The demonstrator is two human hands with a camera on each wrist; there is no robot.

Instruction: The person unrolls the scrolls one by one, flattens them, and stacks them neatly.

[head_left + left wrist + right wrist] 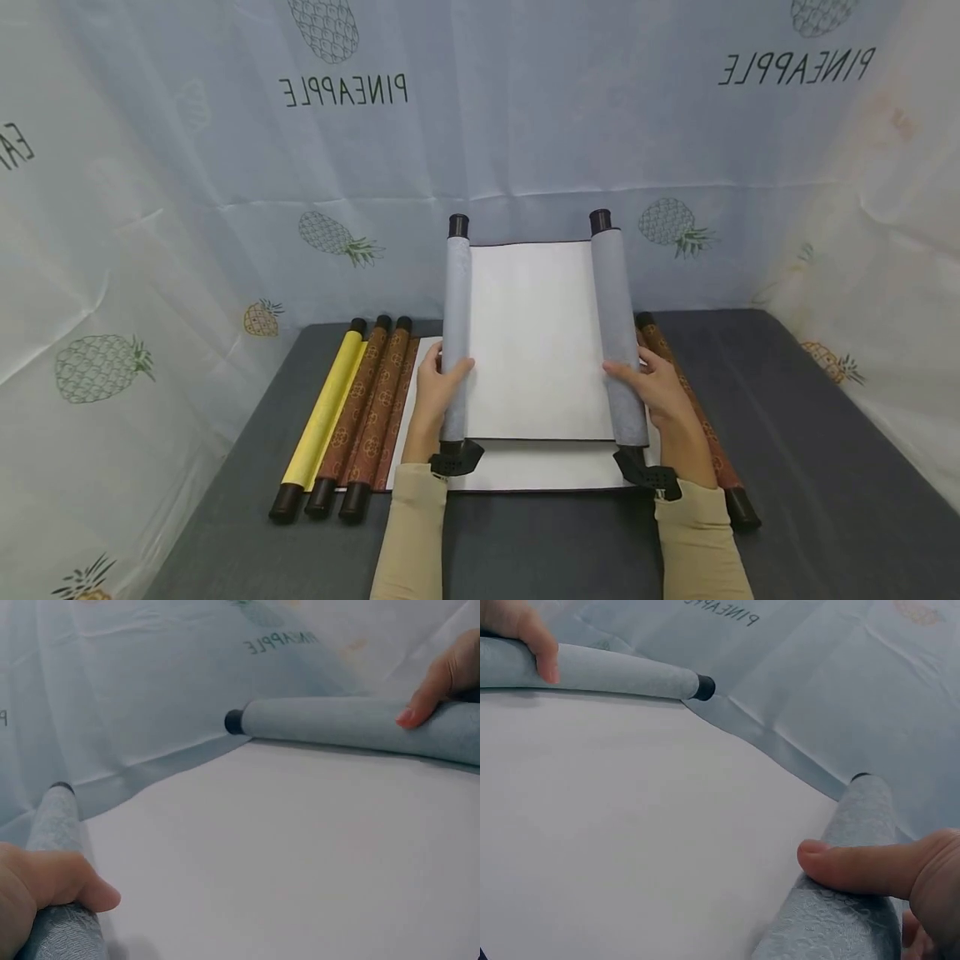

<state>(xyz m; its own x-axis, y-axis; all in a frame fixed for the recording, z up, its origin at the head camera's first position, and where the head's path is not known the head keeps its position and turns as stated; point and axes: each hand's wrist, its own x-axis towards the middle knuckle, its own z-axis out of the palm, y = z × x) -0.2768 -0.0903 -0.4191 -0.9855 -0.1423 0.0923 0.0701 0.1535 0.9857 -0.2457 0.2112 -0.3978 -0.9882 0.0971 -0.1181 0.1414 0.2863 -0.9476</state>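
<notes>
Grey scroll [536,342] is held up over the table [810,433], partly unrolled, white sheet face up between its two grey rolls. It's tilted: far end w/ black caps is higher, near end low by the wrists.

L hand [438,379]: grip wrapped round the left roll [455,333] approx mid-length, thumb on top toward the sheet. Left wrist view confirms, thumb [79,889] lies across the roll. Clamped on it.

R hand [648,387]: same on the right roll [621,333], thumb pressing the top, rest of fingers curled under. Right wrist view shows thumb [855,866] flat on the patterned grey fabric. Clamped too.

Rolls run roughly parallel, well apart, sheet taut-ish between.

Under the held scroll: another open scroll w/ white sheet [525,475] lying flat on the table, brown patterned border showing at its left edge.

Left of it: three rolled scrolls side by side, touching: one yellow [322,417], two brown patterned [367,417], black end caps toward cam.

Right: one brown patterned roll [712,450] on the table, partly hidden by R forearm.

Beige sleeves [412,533] on both arms, black wrist straps. Pineapple-print cloth [225,167] backs and flanks the table.
</notes>
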